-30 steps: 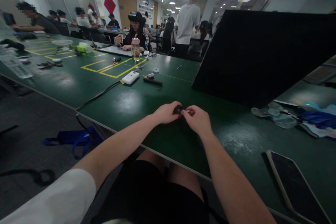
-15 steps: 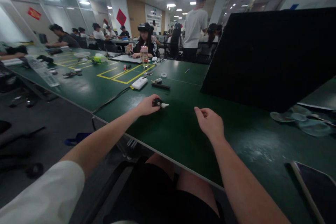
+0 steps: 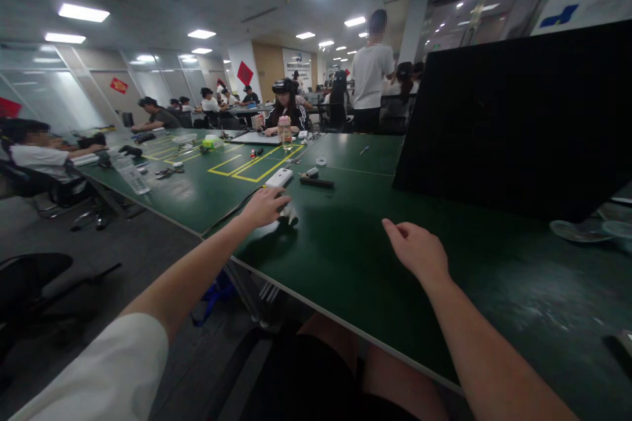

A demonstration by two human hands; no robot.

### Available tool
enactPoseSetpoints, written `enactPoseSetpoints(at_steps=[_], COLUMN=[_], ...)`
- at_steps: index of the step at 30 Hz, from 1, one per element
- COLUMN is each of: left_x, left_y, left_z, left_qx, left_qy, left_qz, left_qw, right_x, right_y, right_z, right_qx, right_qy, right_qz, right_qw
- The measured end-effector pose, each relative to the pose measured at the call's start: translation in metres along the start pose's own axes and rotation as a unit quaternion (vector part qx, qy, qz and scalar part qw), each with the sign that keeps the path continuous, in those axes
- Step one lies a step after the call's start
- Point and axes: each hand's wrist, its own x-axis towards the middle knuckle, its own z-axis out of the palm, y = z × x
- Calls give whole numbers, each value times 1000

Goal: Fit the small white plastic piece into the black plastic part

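My left hand (image 3: 265,207) is closed around a small object with a whitish tip (image 3: 290,213), just over the green table (image 3: 336,256). Motion smears this object, and my fingers cover most of it, so its kind is unclear. My right hand (image 3: 419,251) rests near the table to the right, fingers curled in and thumb against the forefinger. Nothing shows in it. Just beyond my left hand lies a white rounded device (image 3: 279,177) with a dark cable (image 3: 234,212). A black bar (image 3: 316,182) lies beside it.
A large black panel (image 3: 513,125) stands at the right. Behind the bar sits a roll of tape (image 3: 321,161). Farther off are yellow tape lines (image 3: 251,179), a pink-lided bottle (image 3: 285,133) and a clear bottle (image 3: 129,172). A person in a headset (image 3: 286,112) sits opposite.
My view has tilted up and turned left. My left hand has shifted left toward the white device, and the whitish tip in it now points more downward. My right hand keeps its curled shape.
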Motion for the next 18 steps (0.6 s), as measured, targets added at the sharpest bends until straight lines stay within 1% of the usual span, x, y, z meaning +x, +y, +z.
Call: enactPoseSetpoints(at_steps=[1,2,3,5,6,7,9,11,13,15,16,17,18], left_x=[-1,0,2,12,19,27,45,61,75,85,90,94,99], left_y=[-2,-3,-4,0,4,10,30,60,99,144,167,190,210], left_z=[7,13,21,35,42,48,59,67,73,76,77,78,79], left_qx=[-38,-86,-141,-258,-313,-362,-442,-498,-531,-545,-556,-567,-575], left_qy=[37,74,106,146,152,148,124,80,37,16,7,15,37], left_qz=[-63,-129,-194,-297,-331,-352,-363,-340,-298,-260,-243,-244,-258], left_qw=[997,985,965,907,877,850,811,794,792,797,795,787,776], right_x=[-1,-2,-2,-2,-2,-2,-3,-6,-9,-11,-12,-12,-12], right_y=[-1,-1,-1,-1,-2,-2,-4,-7,-9,-11,-11,-10,-9], right_z=[-1,-1,-1,-2,-2,-2,-2,1,5,9,11,12,12], right_qx=[1,1,2,2,3,5,5,-7,-36,-66,-77,-85,-90], right_qy=[-2,-4,-7,-17,-21,-26,-34,-51,-72,-80,-80,-80,-80], right_qz=[-1,-3,-4,-6,-9,-14,-36,-79,-116,-135,-138,-141,-143], right_qw=[1000,1000,1000,1000,1000,1000,999,996,990,985,984,983,982])
